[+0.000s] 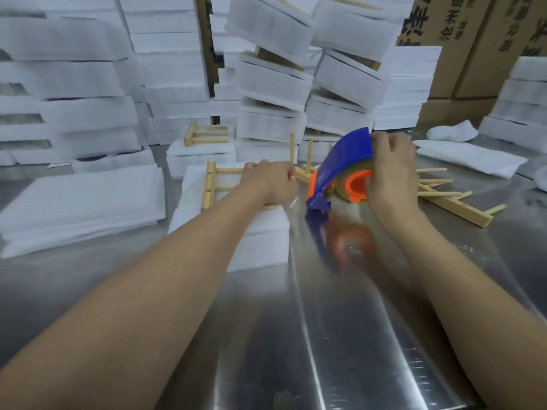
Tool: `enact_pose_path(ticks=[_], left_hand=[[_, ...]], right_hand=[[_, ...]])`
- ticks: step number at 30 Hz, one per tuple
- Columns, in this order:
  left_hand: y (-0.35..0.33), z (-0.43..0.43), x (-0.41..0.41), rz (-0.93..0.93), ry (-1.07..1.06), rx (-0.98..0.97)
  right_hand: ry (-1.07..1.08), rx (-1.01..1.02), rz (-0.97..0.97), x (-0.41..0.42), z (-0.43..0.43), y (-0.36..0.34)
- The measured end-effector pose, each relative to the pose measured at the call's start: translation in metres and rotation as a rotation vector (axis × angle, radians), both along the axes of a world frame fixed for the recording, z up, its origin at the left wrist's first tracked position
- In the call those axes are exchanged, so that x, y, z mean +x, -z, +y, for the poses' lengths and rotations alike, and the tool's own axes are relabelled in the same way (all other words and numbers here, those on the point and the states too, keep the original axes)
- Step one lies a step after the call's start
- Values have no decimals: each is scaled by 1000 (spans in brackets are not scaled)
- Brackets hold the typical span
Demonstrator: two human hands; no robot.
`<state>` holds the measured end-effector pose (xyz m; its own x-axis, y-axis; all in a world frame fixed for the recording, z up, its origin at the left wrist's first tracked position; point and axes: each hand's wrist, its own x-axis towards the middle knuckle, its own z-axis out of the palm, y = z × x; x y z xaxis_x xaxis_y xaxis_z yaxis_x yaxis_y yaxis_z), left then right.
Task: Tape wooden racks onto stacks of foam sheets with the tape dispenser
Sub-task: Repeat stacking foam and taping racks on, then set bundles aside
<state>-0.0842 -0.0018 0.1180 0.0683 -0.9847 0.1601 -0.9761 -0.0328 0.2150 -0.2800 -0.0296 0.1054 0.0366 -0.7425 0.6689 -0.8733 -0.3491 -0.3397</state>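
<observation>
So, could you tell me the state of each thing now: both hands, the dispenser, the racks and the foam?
tape dispenser: tilted, nose down near the table.
wooden rack: flat on the foam stack.
foam stack: flat on the table.
loose racks: lying on the table.
left hand: on the wooden rack; grip hidden.
right hand: grips the tape dispenser.

Tape dispenser: blue shell, orange hub, tan tape roll. Foam sheets: white. Wooden racks: pale yellow-tan. Table: reflective silver-grey. Cartons: brown, black print.
</observation>
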Motion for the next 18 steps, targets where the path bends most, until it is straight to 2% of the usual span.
enact_pose_path(ticks=[2, 4, 8, 9, 13, 16, 18], left_hand=[[-1, 1, 1, 40, 2, -9], [-1, 0, 2, 52, 5, 6], [1, -2, -1, -114, -2, 87], [1, -3, -3, -153, -15, 96], [0, -1, -7, -169, -50, 81], [0, 0, -8, -90, -73, 52], [0, 1, -8, -68, -71, 46]], right_hand=[[2, 25, -52, -12, -5, 4], [-15, 51, -235, -26, -10, 6], [98, 213, -659, -61, -25, -8], [145, 274, -668, -71, -28, -11], [399, 533, -455, -109, -37, -9], [428, 715, -549, -122, -36, -7], [438, 742, -546, -122, -34, -9]])
